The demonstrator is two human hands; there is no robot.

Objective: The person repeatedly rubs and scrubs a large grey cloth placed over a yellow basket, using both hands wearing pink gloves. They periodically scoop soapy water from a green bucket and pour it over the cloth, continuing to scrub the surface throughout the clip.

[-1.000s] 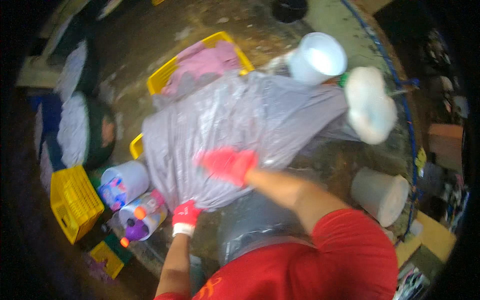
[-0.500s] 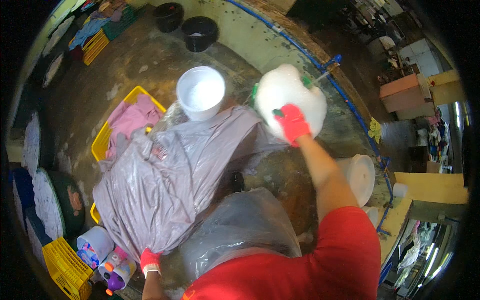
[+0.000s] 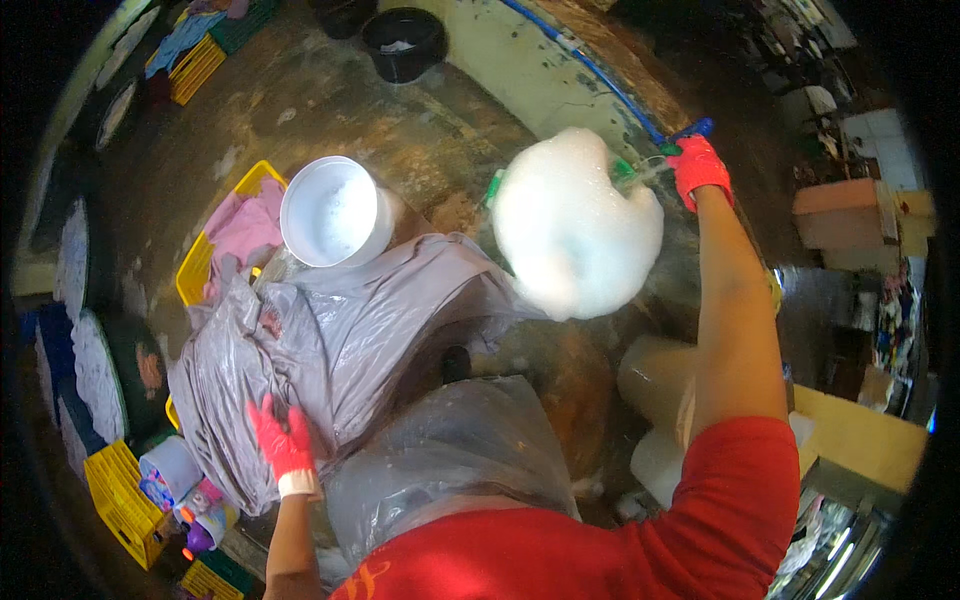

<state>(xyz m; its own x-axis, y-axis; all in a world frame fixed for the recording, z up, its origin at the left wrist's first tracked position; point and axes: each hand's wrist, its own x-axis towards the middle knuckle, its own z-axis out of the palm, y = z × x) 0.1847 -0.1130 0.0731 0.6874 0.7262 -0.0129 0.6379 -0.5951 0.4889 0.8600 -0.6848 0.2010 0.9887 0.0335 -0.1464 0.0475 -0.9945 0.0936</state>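
My left hand (image 3: 284, 440), in a red glove with a pale cuff, lies open with fingers spread on a large wet grey cloth (image 3: 340, 350). The cloth drapes from the left towards a round tub heaped with white foam (image 3: 577, 225); the tub's green handles show at its sides. My right hand (image 3: 700, 168), also red-gloved, is stretched to the far right and closed at the blue tap (image 3: 692, 130) on the wall pipe. A small green bit shows at its fingertips. Clear water (image 3: 645, 174) runs from there into the foam.
A white bucket (image 3: 330, 212) of sudsy water stands behind the cloth, beside a yellow crate (image 3: 195, 265) with pink cloth (image 3: 243, 225). Clear plastic sheeting (image 3: 450, 460) covers my front. Black tubs (image 3: 403, 45) stand far off. Pale containers (image 3: 655, 385) sit at right.
My right hand has moved from the foam out to the tap at the far right. My left hand has let go of the cloth's near edge and opened on top of it.
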